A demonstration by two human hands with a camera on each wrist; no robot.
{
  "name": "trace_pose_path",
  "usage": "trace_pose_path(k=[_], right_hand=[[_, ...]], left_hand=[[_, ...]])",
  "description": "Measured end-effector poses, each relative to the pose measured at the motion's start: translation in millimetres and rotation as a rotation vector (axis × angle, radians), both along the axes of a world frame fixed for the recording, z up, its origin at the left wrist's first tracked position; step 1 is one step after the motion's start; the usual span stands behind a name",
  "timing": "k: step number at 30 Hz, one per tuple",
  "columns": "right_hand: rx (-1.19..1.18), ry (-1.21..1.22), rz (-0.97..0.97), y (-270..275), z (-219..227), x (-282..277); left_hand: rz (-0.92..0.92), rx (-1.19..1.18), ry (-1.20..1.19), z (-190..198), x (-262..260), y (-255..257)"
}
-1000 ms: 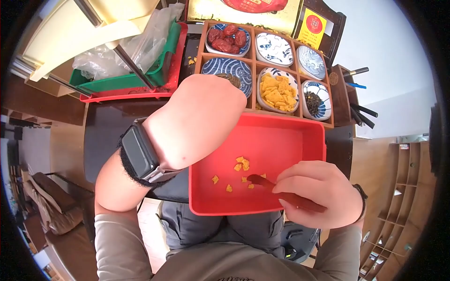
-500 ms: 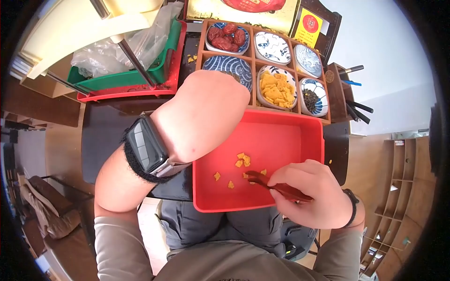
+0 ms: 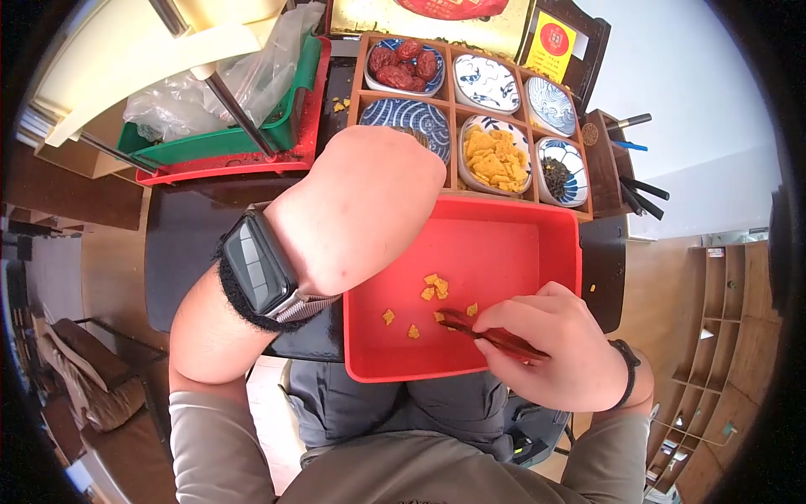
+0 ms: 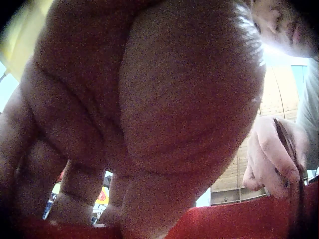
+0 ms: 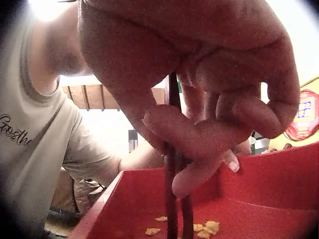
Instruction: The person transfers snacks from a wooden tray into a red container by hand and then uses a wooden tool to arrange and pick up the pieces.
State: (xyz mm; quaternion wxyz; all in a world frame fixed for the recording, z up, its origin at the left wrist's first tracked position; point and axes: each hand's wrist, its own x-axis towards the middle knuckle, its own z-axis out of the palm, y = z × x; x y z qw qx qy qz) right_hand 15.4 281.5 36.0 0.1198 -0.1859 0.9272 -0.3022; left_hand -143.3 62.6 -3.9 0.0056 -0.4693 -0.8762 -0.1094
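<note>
A red plastic tray (image 3: 504,244) lies before me, with several small yellow flakes (image 3: 435,286) scattered on its floor. My left hand (image 3: 361,210) covers the tray's back left corner; its fingers and thumb grip the wall there, fingertips hidden behind the red edge in the left wrist view. My right hand (image 3: 558,349) holds dark brown wooden tweezers (image 3: 508,343) between thumb and fingers, their two prongs (image 5: 172,209) pointing down into the tray. The tweezer tips are right at one flake (image 3: 438,317) near the tray's middle.
Behind the tray, a divided wooden box (image 3: 453,109) holds patterned bowls: red dates (image 3: 403,67), yellow flakes (image 3: 495,158), dark dried leaves (image 3: 555,178). At the back left stands a green bin (image 3: 290,134) with plastic bags. A pen holder (image 3: 609,160) is at the right.
The right hand has turned slightly, so both tweezer prongs show, and the tips have drawn closer together near the flake. My left hand stays at the tray corner.
</note>
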Motion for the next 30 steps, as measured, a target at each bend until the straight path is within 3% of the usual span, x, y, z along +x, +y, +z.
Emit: trace_pose_path(k=[10,22,30], right_hand=[[0.096,0.061,0.125,-3.0,2.0,4.0],[0.056,0.06,0.105,5.5,16.5,-4.7],[-0.147,0.188,-0.364,34.5,39.0,-14.2]], left_hand=[[-0.008,0.017,0.005,-1.7,-0.3,-1.1],[-0.017,0.031,-0.017,-2.4,-1.1,-2.2],[-0.001,-0.023,0.013,-3.2,0.2,0.0]])
